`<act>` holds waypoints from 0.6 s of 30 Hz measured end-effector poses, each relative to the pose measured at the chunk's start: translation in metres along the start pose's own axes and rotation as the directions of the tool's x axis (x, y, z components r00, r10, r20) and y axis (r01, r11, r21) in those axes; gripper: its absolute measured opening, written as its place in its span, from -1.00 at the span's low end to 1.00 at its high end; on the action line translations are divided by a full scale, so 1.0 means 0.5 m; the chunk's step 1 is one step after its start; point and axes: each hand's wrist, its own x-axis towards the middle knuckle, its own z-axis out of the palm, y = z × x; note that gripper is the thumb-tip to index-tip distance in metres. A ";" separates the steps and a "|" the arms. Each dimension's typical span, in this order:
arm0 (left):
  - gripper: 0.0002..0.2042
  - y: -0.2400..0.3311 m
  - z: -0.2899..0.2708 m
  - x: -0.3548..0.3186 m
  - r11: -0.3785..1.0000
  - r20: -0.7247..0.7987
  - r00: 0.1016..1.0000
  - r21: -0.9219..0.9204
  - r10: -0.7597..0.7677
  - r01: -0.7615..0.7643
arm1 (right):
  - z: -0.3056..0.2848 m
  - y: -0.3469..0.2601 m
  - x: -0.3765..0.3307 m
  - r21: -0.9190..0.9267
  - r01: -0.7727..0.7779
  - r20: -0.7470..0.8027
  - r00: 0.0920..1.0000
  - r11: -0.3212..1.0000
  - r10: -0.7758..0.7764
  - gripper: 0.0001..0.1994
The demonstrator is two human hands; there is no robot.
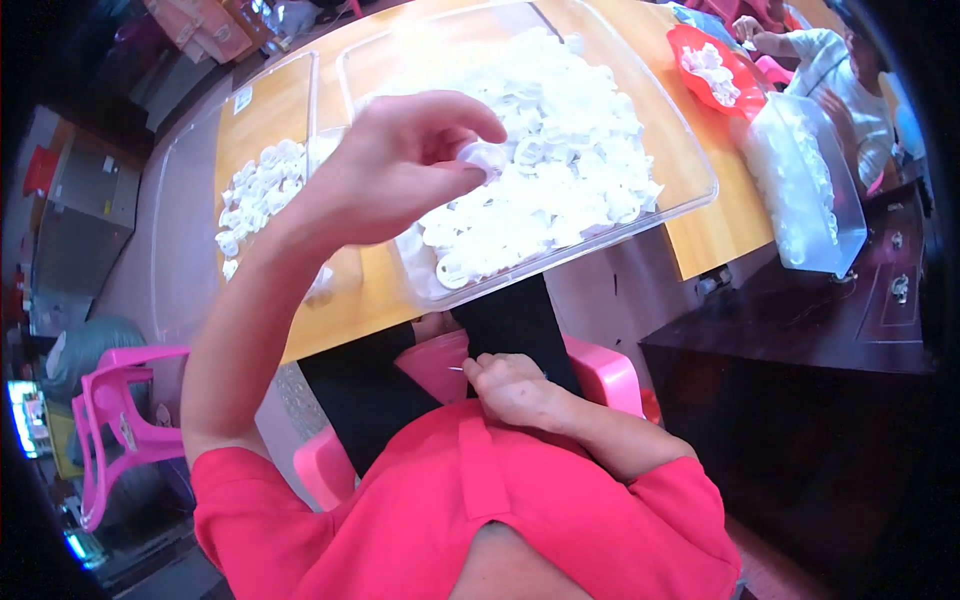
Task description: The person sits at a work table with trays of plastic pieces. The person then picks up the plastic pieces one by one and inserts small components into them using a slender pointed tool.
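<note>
My left hand point(400, 165) is raised over a clear, shallow plastic tray point(590, 240). Its thumb and fingers pinch a small, round, whitish plastic piece point(484, 158). Below and beyond it, a broad heap of small white pieces point(560, 130), some ring-shaped, fills much of the tray. Down at my lap, my right hand point(515, 388) is closed around a thin, pointed metal tool point(456, 369). Only the slim tip of that tool shows; its handle, if any, is hidden in the fist.
A smaller group of white pieces point(265, 185) lies at the table's left. Toward the right are a red dish point(683, 42), a translucent bin point(850, 240) of white parts and a dark wooden cabinet point(790, 320). A co-worker point(845, 95) sits beyond. Left stands a pink chair point(135, 375).
</note>
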 end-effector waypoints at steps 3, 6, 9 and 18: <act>-0.80 0.001 -0.003 -0.135 0.897 -0.121 0.990 -0.426 0.074 -0.119 | -0.003 -0.016 0.006 0.154 0.057 -0.121 0.992 0.986 -0.039 -0.77; -0.80 -0.030 0.065 -0.311 0.535 -0.263 0.964 -0.810 0.036 -0.241 | 0.019 -0.077 0.000 0.503 0.179 -0.345 0.939 0.845 0.006 -0.72; -0.77 -0.082 0.159 -0.436 0.268 -0.280 0.942 -0.937 -0.187 -0.225 | 0.000 -0.133 -0.014 0.677 0.202 -0.412 0.901 0.707 0.137 -0.65; -0.77 -0.203 0.307 -0.591 -0.102 -0.077 0.898 -0.986 -0.434 -0.135 | 0.081 -0.187 -0.003 0.476 0.333 -0.564 0.826 0.814 -0.008 -0.83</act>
